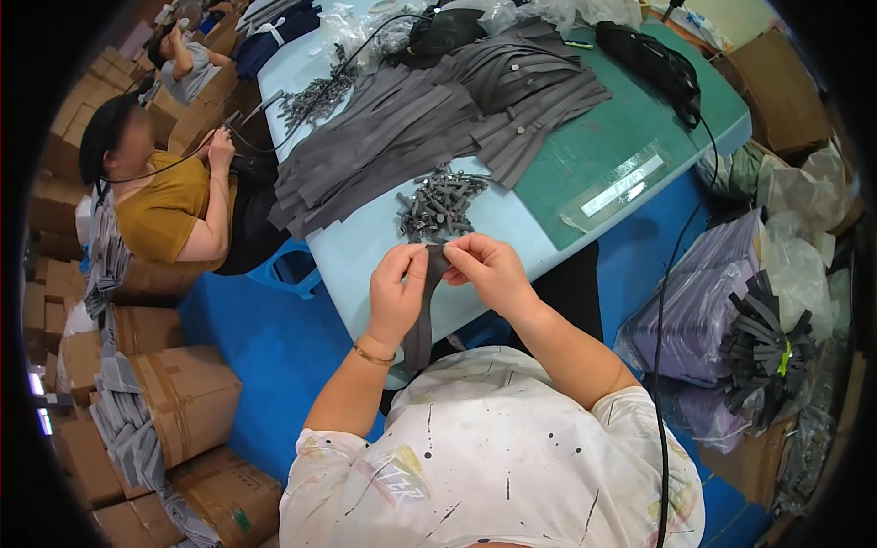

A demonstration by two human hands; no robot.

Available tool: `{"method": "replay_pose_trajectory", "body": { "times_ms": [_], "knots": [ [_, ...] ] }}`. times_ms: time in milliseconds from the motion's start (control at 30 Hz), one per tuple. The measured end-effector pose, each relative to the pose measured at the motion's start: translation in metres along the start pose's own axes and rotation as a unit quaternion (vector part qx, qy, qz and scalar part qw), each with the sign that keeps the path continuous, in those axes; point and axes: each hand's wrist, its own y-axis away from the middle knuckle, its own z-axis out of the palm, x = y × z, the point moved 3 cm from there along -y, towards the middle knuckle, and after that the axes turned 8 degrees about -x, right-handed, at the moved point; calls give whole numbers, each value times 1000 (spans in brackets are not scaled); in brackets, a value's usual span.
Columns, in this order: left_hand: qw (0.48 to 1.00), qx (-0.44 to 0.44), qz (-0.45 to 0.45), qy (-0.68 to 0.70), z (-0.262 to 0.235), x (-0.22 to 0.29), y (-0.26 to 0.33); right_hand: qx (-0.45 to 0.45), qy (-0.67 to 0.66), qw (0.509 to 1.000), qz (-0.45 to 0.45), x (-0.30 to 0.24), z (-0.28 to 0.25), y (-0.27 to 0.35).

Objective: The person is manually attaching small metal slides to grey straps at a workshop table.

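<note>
Grey straps (429, 128) blanket the pale blue table (365, 247) beyond my fingertips, small grey fittings (437, 205) heaped just ahead. My left hand (395, 288) and right hand (489, 269) pinch one grey strap (422, 320) by its top — fitting comes next, I judge — table edge below, open room either side.
</note>
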Motion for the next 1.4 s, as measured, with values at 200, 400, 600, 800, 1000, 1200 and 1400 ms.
{"method": "replay_pose_trajectory", "body": {
  "times_ms": [200, 400, 600, 800, 1000, 1200, 1400],
  "knots": [
    [760, -230, -309, 523, 0, -6, 15, 40, -31, 993, -104, -18, -19, -7],
    [868, -305, -227, 321, -34, 4, 34, 148, -62, 954, -252, -67, -57, -7],
    [948, -26, 37, -315, -80, 1, 11, -443, 13, 847, -294, -116, -23, 29],
    [959, 54, 96, -262, -67, 22, 0, -110, 255, 949, -146, -57, 19, 5],
    [965, -83, 189, -162, -43, 27, -3, -142, -68, 985, -73, -13, 27, -17],
    [940, -4, -73, 334, -26, 4, 7, -54, 76, 992, -83, -12, 22, -3],
    [991, -50, -56, 107, -21, 1, 17, -32, 272, 940, -202, -22, 14, 14]
  ]
}}
